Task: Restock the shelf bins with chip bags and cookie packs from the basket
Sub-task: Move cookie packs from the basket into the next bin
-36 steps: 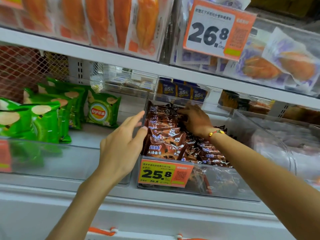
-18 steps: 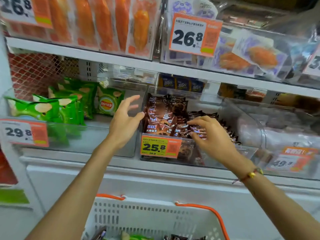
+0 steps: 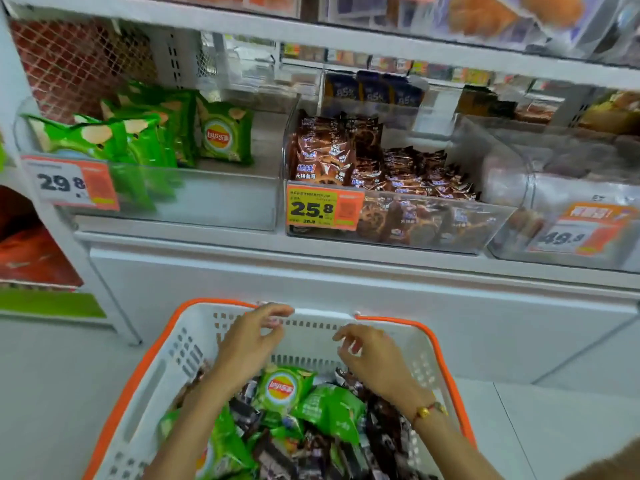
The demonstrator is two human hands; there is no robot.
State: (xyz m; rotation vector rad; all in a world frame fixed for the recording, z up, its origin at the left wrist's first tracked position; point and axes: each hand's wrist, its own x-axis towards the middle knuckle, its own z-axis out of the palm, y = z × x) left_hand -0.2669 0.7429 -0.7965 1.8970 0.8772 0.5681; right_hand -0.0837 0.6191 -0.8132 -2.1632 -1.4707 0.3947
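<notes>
Below the shelf (image 3: 346,271), a white plastic basket (image 3: 180,344) with perforated walls and an orange rim is being held in view, packed with glossy green chip bags (image 3: 282,389) and dark crinkled cookie packs (image 3: 277,455) lying jumbled together. Over the far part of the basket, both hands are being held palm down, with the forearms entering from the bottom edge. The left hand (image 3: 246,344) is being kept with its fingers (image 3: 277,310) loosely bent and spread near the basket's far rim; nothing is being gripped by them. The right hand (image 3: 374,358) is being held beside it, apart from it, its fingers (image 3: 346,336) also loosely curled and holding nothing, and a red cord bracelet with a gold bead (image 3: 424,411) is being worn on its wrist.

On the shelf above, clear rigid plastic bins are being shown side by side. The left bin (image 3: 207,199) is being filled with puffy green chip bags (image 3: 138,136) standing upright, one round red-and-yellow logo facing forward, and an orange price tag reading 29.8 (image 3: 71,183) is being carried on its front. The middle bin (image 3: 433,230) is being filled with shiny brown cookie packs (image 3: 325,150), stacked high at its left and lower at its right, behind a yellow and orange tag reading 25.8 (image 3: 323,207). A third bin (image 3: 540,188) at the right is being blurred, with a 49-something tag (image 3: 575,233) on it.
</notes>
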